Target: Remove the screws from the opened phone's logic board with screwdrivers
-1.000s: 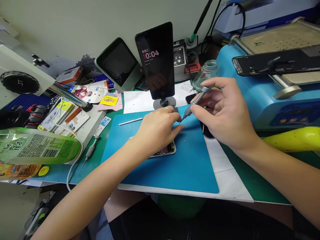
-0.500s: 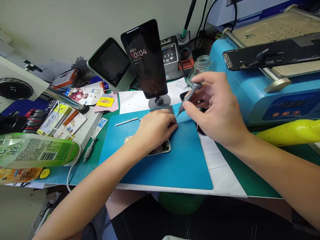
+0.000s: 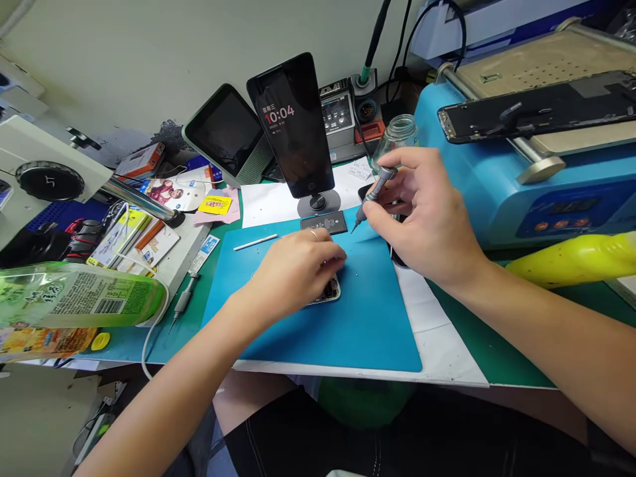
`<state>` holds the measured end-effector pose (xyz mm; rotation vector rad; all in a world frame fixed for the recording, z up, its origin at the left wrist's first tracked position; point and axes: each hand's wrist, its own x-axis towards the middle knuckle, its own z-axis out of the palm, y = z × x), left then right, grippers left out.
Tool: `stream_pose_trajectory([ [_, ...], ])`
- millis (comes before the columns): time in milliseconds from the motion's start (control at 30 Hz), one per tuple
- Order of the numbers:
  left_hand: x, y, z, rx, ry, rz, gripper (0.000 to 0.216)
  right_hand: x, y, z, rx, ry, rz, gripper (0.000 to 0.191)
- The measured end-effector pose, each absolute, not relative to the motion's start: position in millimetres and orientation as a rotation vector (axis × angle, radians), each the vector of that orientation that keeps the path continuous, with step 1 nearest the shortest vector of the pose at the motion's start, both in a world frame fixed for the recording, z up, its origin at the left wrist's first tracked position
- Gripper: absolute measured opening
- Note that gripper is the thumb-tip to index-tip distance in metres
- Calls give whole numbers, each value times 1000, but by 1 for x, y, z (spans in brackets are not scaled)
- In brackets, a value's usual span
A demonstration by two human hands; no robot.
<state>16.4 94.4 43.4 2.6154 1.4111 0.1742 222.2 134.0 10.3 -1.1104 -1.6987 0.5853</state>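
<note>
Between the thumb and fingers of my right hand [image 3: 422, 205] is a slim grey precision screwdriver [image 3: 366, 209], slanted with its tip down over the blue mat [image 3: 368, 331]. My left hand [image 3: 303, 262] is above an opened phone body [image 3: 334, 289] on the mat and covers most of it. Its fingers are bent and close together; whatever they pinch is hidden. A black phone battery [image 3: 328, 223] lies at the mat's far edge, beyond the left hand. A thin white stick [image 3: 255, 242] lies to its left, and a tiny speck is on the mat to its right.
Behind the mat, a lit phone [image 3: 295, 146] leans on a round stand. A glass jar [image 3: 397, 136] is beyond my right hand. At right are a blue machine [image 3: 477, 172] with a detached phone screen [image 3: 536, 109] and a yellow bottle [image 3: 571, 262]. Left lie another screwdriver [image 3: 183, 301] and a green bottle [image 3: 89, 295].
My left hand has shifted a little left and nearer, off the battery and over the phone body. The right hand keeps its hold on the screwdriver in nearly the same place.
</note>
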Motion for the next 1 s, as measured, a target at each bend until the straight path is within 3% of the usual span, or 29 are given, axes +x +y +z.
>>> stream_pose_trajectory([
  [1000, 46, 104, 45, 2856, 1033, -308, 25, 222, 140, 3, -1068, -1715, 591, 53],
])
